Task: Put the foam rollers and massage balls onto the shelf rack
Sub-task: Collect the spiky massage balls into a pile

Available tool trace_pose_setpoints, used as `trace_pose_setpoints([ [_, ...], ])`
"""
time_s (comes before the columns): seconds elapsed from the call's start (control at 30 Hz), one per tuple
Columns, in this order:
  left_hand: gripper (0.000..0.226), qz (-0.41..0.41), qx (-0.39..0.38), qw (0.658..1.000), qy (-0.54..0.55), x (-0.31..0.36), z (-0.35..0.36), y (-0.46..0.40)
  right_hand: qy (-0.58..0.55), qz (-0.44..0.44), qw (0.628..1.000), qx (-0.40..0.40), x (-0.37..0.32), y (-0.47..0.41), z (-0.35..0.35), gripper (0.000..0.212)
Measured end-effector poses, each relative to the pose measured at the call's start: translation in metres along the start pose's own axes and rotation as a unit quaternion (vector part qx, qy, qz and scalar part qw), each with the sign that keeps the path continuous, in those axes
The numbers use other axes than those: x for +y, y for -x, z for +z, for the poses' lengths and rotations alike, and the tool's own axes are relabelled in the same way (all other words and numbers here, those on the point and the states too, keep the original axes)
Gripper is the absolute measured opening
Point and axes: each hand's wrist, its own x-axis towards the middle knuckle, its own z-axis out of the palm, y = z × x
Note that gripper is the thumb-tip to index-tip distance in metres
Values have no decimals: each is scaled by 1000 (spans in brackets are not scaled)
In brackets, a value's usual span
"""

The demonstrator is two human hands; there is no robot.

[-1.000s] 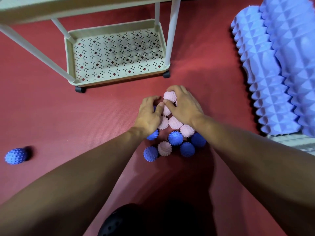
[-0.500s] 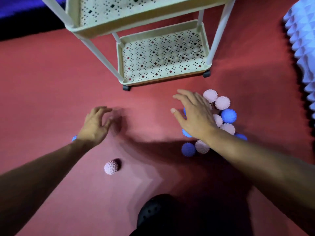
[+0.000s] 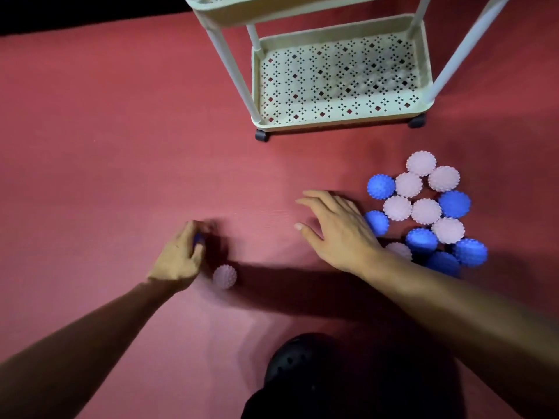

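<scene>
Several spiky massage balls, pink [image 3: 408,184] and blue [image 3: 381,186], lie clustered on the red mat at the right. My right hand [image 3: 335,229] hovers just left of the cluster with fingers spread and holds nothing. My left hand [image 3: 181,255], blurred, curls around a blue ball [image 3: 198,238] of which only a sliver shows. A lone pink ball [image 3: 224,276] lies beside that hand's wrist. The cream shelf rack [image 3: 341,120] stands at the top, its perforated lower tray bare. No foam roller is in view.
The rack rests on small black wheels [image 3: 262,136]; white posts [image 3: 233,62] rise to an upper tray [image 3: 272,16]. A black perforated shoe [image 3: 302,367] sits at the bottom centre. Red mat [image 3: 106,131] stretches to the left.
Both hands left the ball cluster. My left hand swung left and closed around the stray blue ball; a pink ball rolled out near it. The view shifted left, losing the foam rollers.
</scene>
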Motion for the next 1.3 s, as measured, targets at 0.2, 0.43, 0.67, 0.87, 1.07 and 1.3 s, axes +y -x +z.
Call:
trace_pose_setpoints([
  [0.2,81,144,-120,966,-180,0,7,29,-12,-5,1000,-25,-4,5,7,59],
  [0.43,42,14,-33,995,94,38,19,14,-61,18,998,4,7,16,0,43],
  [0.67,28,-53,-66,910,407,188,45,-65,-318,110,941,37,21,8,-26,27],
  [0.87,31,-28,-146,900,410,247,58,-106,-379,211,898,73,60,2,-59,28],
  [1.07,42,-10,-130,920,371,261,85,-103,-335,227,894,192,87,26,-75,25],
  [1.3,43,-2,-6,964,265,274,117,-87,-138,442,812,355,167,97,-79,28],
])
